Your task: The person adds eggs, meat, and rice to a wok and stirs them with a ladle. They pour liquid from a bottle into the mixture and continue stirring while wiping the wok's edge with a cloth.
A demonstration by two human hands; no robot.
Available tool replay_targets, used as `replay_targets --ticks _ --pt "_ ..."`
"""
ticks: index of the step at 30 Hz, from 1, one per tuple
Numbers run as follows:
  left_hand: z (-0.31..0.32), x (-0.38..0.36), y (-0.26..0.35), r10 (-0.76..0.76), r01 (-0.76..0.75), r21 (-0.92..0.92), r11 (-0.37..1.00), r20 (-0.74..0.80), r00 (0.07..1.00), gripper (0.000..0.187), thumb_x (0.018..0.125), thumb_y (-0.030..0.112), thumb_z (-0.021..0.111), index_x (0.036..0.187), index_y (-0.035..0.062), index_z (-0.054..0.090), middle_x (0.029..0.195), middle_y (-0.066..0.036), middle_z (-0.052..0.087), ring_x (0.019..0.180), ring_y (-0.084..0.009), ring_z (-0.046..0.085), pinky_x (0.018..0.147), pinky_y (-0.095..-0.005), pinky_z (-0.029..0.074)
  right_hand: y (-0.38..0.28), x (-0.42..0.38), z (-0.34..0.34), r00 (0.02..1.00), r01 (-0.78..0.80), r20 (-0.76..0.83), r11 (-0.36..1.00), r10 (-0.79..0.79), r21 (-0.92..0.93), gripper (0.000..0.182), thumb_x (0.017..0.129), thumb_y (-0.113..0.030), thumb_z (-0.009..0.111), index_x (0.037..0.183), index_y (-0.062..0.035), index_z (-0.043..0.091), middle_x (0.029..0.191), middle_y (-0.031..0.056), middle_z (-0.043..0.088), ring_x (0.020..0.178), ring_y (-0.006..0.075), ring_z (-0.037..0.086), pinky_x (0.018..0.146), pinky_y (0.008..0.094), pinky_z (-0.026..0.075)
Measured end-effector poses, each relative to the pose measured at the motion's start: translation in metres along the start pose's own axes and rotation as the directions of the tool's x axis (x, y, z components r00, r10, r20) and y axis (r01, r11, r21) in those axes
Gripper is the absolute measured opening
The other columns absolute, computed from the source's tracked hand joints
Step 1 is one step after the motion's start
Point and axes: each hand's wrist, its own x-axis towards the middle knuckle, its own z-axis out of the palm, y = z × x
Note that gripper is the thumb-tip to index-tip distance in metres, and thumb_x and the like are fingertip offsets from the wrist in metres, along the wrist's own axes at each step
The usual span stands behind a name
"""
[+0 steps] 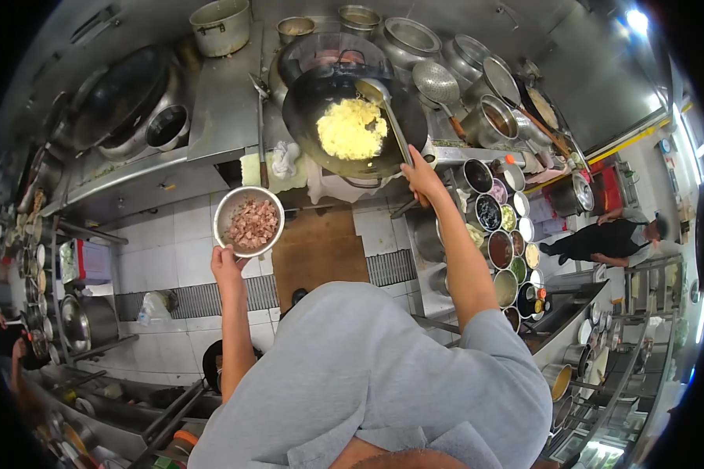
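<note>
1. My L hand (pixel 228 267): fingers clamped on the near edge of a metal bowl (pixel 224 213), toward its L side; those under it are hidden, so can't tell how they sit.
2. Bowl's held up over the floor, just short of the bench's (pixel 223 102) front edge, L of the wok (pixel 307 117). Diced meat (pixel 253 224) lies inside (pinkish, small bits).
3. My R hand (pixel 424 178): fingers closed tight round the handle end of a ladle (pixel 397 130), at the wok's near R edge.
4. Ladle slants across the wok's R side, head by the far edge of the egg (pixel 352 131); can't tell if they're touching.
5. Egg's yellow, spread in one loose mass mid-wok, w/ dark metal showing round it. Wok sits at the bench's front edge.
6. Also on the bench: a big pot (pixel 221 33) near the back edge, L of the wok; a strainer (pixel 436 83) R of the wok, wooden handle toward the front edge; a white cloth (pixel 286 159) at the front edge, btwn bowl & wok.
7. Off to my R, rows of food tubs (pixel 500 248); past those, well apart, a co-worker (pixel 602 242) in a dark apron.
</note>
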Motion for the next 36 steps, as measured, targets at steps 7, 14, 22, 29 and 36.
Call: replay_targets --ticks 7,14,22,29,36 --pt "0.010 -0.030 -0.006 -0.190 0.185 -0.083 0.979 -0.061 0.980 0.023 0.099 0.019 0.051 0.114 0.0012 0.051 0.112 -0.013 0.059 0.091 -0.0295 0.067 0.070 -0.0372 0.061 0.002 -0.062 -0.019 0.973 0.100 0.215 0.993 -0.086 -0.055 0.067 0.096 -0.020 0.058 0.156 -0.0201 0.029 0.063 0.0076 0.052 0.046 0.0165 0.049 0.040 0.0345 0.041" --pt "0.006 -0.074 -0.017 -0.180 0.172 -0.065 0.983 -0.143 0.973 0.021 0.099 0.020 0.052 0.112 0.0030 0.053 0.109 -0.011 0.060 0.081 -0.0256 0.066 0.068 -0.0357 0.059 0.046 -0.069 -0.043 0.975 0.042 0.216 0.996 -0.056 0.073 0.065 0.096 -0.012 0.056 0.156 -0.0200 0.030 0.071 0.0006 0.046 0.044 0.0078 0.042 0.036 0.0267 0.039" --pt "0.026 -0.102 -0.003 -0.147 0.145 -0.023 0.989 -0.112 0.983 0.025 0.100 0.021 0.049 0.114 0.0013 0.052 0.109 -0.013 0.061 0.079 -0.0236 0.066 0.063 -0.0317 0.055 0.079 0.020 -0.030 0.966 0.193 -0.132 0.960 -0.222 -0.201 0.069 0.095 -0.018 0.057 0.156 -0.0181 0.027 0.070 0.0114 0.058 0.050 0.0184 0.054 0.046 0.0348 0.046" --pt "0.091 -0.047 0.029 -0.025 0.024 -0.024 0.999 -0.005 1.000 0.019 0.100 0.018 0.053 0.108 0.0006 0.052 0.102 -0.013 0.061 0.076 -0.0216 0.065 0.059 -0.0296 0.055 0.088 -0.081 -0.058 0.986 0.134 0.088 0.989 -0.139 0.060 0.067 0.095 -0.018 0.057 0.156 -0.0209 0.030 0.081 0.0172 0.064 0.061 0.0235 0.061 0.061 0.0383 0.051" --pt "0.217 0.068 0.044 0.300 -0.454 0.457 0.764 0.372 0.878 0.019 0.096 0.017 0.060 0.088 0.0019 0.054 0.085 -0.010 0.059 0.062 -0.0186 0.064 0.044 -0.0316 0.052 0.089 -0.172 -0.051 0.996 -0.018 -0.081 0.999 0.022 0.051 0.068 0.097 -0.015 0.057 0.157 -0.0251 0.028 0.073 0.0117 0.063 0.049 0.0154 0.051 0.046 0.0344 0.045"
